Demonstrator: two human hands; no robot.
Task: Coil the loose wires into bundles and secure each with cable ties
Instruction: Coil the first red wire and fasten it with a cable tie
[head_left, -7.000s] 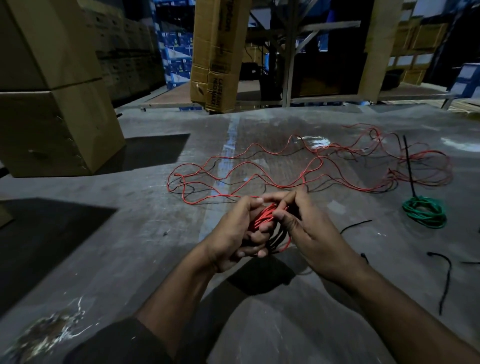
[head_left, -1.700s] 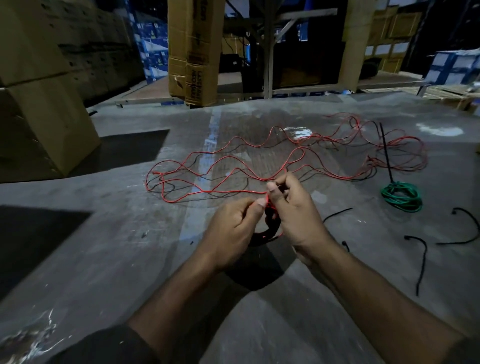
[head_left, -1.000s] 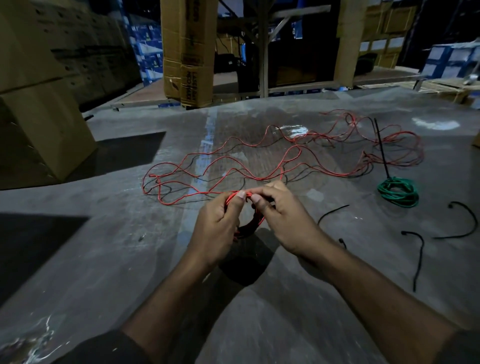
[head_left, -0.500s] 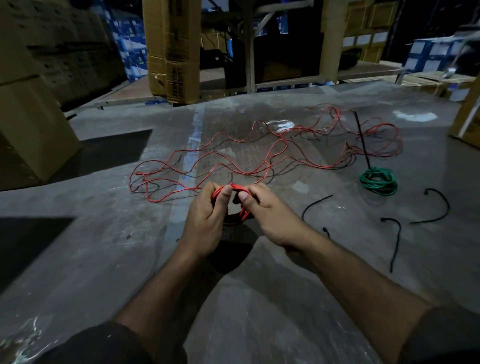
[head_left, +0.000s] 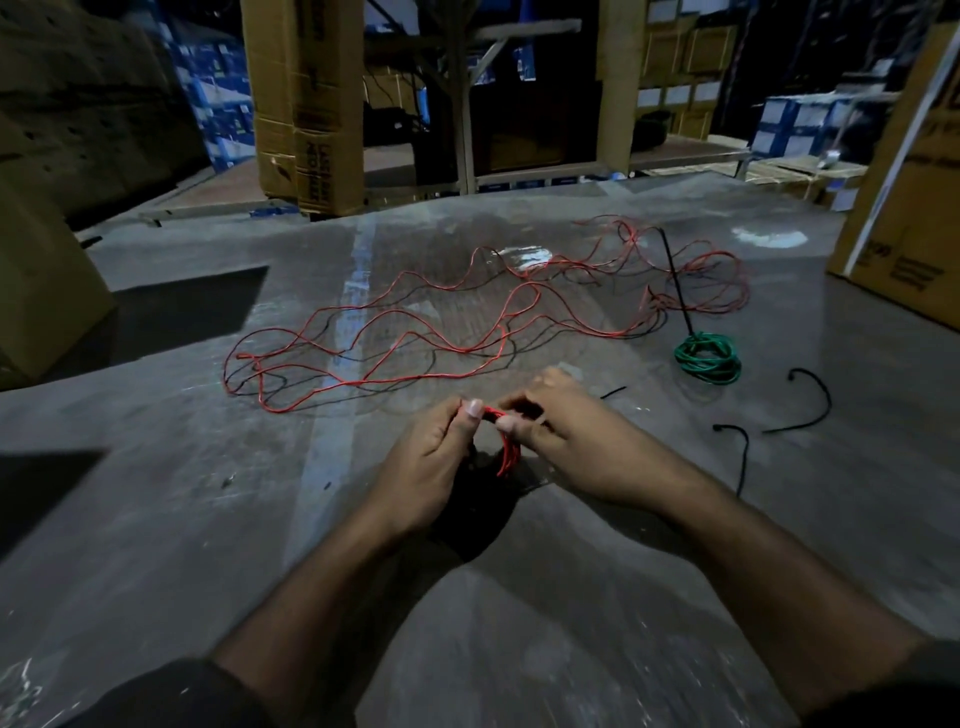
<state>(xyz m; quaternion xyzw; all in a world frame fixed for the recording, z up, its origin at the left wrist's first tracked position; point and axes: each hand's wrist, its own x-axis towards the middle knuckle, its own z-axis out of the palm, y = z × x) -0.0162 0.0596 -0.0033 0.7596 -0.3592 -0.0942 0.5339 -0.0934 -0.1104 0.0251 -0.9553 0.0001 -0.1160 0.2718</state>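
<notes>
Both hands, left (head_left: 434, 457) and right (head_left: 563, 434), pinch a small red coil (head_left: 505, 441) above the floor (head_left: 156, 519), keeping its loops together while loose wire (head_left: 415, 338) sprawls beyond.

You look down on a grey concrete floor (head_left: 156, 519) with a pale painted stripe (head_left: 358, 280) running away from you. A big cardboard box (head_left: 41, 291) stands at your left, and another box (head_left: 909, 208) at your right edge. Ahead, a tall brown carton (head_left: 306, 104) stands upright beside a metal rack (head_left: 467, 104). Blue and white boxes (head_left: 218, 93) are stacked behind in the dark.
</notes>
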